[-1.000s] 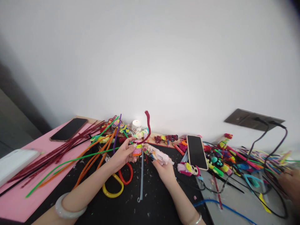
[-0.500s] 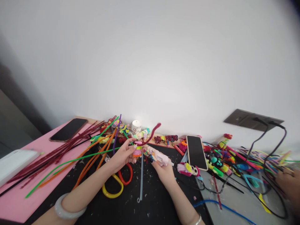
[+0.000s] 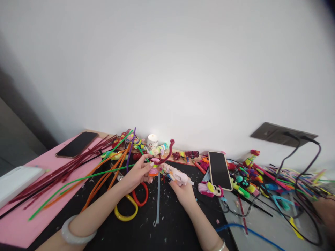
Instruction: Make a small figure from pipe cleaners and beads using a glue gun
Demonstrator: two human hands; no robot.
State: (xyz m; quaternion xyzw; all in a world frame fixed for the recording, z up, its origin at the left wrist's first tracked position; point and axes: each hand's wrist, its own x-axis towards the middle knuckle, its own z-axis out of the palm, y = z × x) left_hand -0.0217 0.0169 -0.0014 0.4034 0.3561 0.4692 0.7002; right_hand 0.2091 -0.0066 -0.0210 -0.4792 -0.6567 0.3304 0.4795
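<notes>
My left hand (image 3: 140,171) is closed on a small pink and orange pipe-cleaner figure (image 3: 154,170). A dark red pipe cleaner (image 3: 167,157) rises from the figure in a curve, its tip curled. My right hand (image 3: 184,191) is wrapped round a pale pink glue gun (image 3: 179,177), with a translucent stick showing at its back. The gun's front end points at the figure; I cannot tell whether they touch. Below my left wrist lie scissors with one yellow and one red handle loop (image 3: 126,208). A translucent glue stick (image 3: 158,202) rests on the black mat between my forearms.
Dark red pipe cleaners (image 3: 65,174) and a dark phone (image 3: 77,144) lie left on a pink board (image 3: 21,225). A white-edged phone (image 3: 220,170) and a pipe-cleaner doll (image 3: 210,189) are at right, near black cables (image 3: 295,181). Another person's hand (image 3: 324,209) shows at the right edge.
The dark red pipe cleaner's free end has swung slightly left and now curls at its tip. Both my hands stay nearly in place. The other person's hand has shifted slightly right.
</notes>
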